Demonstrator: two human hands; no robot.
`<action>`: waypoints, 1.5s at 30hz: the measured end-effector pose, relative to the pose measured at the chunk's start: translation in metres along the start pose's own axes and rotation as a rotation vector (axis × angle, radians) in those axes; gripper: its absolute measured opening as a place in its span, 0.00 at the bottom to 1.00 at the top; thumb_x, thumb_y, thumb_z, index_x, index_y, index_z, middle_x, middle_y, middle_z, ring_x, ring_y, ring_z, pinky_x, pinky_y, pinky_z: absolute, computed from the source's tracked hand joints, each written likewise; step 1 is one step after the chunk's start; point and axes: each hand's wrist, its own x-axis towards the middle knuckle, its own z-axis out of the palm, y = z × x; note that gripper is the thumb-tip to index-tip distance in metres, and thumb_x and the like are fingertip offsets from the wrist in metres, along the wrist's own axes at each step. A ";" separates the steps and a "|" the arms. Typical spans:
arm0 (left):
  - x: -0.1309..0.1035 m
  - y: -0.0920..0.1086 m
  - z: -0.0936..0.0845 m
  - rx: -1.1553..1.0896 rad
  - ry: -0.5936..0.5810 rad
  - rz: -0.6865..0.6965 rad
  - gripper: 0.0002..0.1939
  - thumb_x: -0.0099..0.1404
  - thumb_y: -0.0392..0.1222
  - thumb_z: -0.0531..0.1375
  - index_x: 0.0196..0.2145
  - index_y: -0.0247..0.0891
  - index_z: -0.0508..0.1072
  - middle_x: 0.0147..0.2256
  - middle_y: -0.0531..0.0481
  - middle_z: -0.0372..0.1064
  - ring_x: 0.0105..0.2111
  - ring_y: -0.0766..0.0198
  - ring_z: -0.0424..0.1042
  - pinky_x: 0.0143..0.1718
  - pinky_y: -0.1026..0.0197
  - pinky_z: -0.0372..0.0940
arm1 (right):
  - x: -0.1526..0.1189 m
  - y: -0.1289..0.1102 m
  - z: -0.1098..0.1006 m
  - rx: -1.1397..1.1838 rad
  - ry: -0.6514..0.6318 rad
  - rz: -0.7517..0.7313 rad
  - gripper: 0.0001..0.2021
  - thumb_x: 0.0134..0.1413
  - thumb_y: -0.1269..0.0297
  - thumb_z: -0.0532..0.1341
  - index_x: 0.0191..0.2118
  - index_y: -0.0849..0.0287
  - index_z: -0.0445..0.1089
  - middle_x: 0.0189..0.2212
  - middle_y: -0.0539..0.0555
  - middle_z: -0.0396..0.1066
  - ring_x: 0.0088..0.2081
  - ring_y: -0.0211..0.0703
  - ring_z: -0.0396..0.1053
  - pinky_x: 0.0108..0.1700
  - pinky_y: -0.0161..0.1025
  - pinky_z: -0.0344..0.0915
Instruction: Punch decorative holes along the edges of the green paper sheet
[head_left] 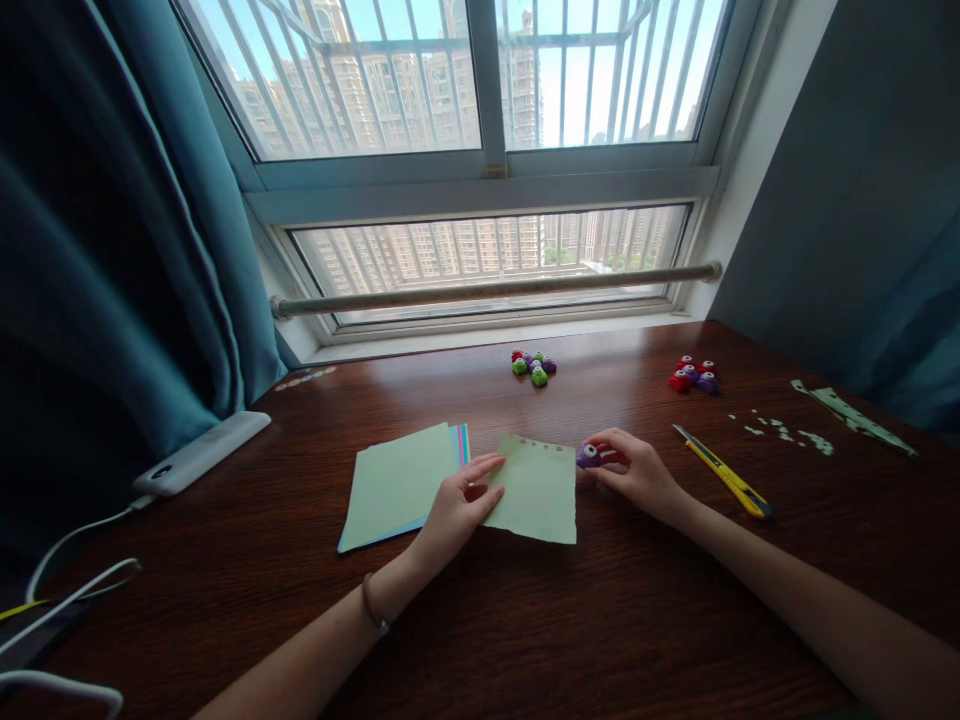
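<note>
My left hand (461,505) has its thumb and fingers on the left edge of a pale green sheet of paper (536,495). A row of small punched holes runs near the top of that sheet, and its lower edge looks rough. Between the thumb and fingers of my right hand (637,470) is a small purple craft punch (589,456) with a cartoon eye, at the sheet's right edge. Whether the paper sits inside the punch cannot be made out. Left of the sheet lies a stack of coloured paper (405,480), pale green on top.
Two clusters of coloured punches, one at the back (535,366) and one at the right (694,375), sit on the table. A yellow utility knife (727,475), paper scraps (784,432) and a torn strip (855,415) lie right. A white power bank (202,452) with a cable is left.
</note>
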 end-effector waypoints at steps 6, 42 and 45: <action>-0.001 0.000 0.001 -0.075 -0.046 -0.044 0.23 0.54 0.47 0.61 0.46 0.34 0.69 0.54 0.40 0.56 0.37 0.58 0.70 0.39 0.55 0.67 | 0.001 0.003 0.000 -0.002 0.045 0.012 0.12 0.45 0.66 0.63 0.39 0.60 0.66 0.37 0.54 0.65 0.37 0.41 0.68 0.39 0.37 0.69; -0.008 -0.003 0.008 0.080 -0.330 0.144 0.23 0.58 0.42 0.60 0.51 0.35 0.64 0.45 0.44 0.62 0.40 0.60 0.66 0.40 0.60 0.64 | 0.000 0.003 0.001 -0.143 -0.150 -0.052 0.12 0.48 0.70 0.60 0.41 0.58 0.70 0.38 0.53 0.66 0.39 0.41 0.66 0.42 0.36 0.66; -0.009 0.002 0.006 0.271 -0.330 0.215 0.21 0.60 0.43 0.58 0.50 0.37 0.65 0.41 0.46 0.63 0.32 0.65 0.65 0.35 0.62 0.64 | 0.001 0.002 0.000 -0.151 -0.168 -0.059 0.12 0.48 0.70 0.61 0.41 0.58 0.70 0.38 0.53 0.66 0.39 0.40 0.66 0.43 0.35 0.65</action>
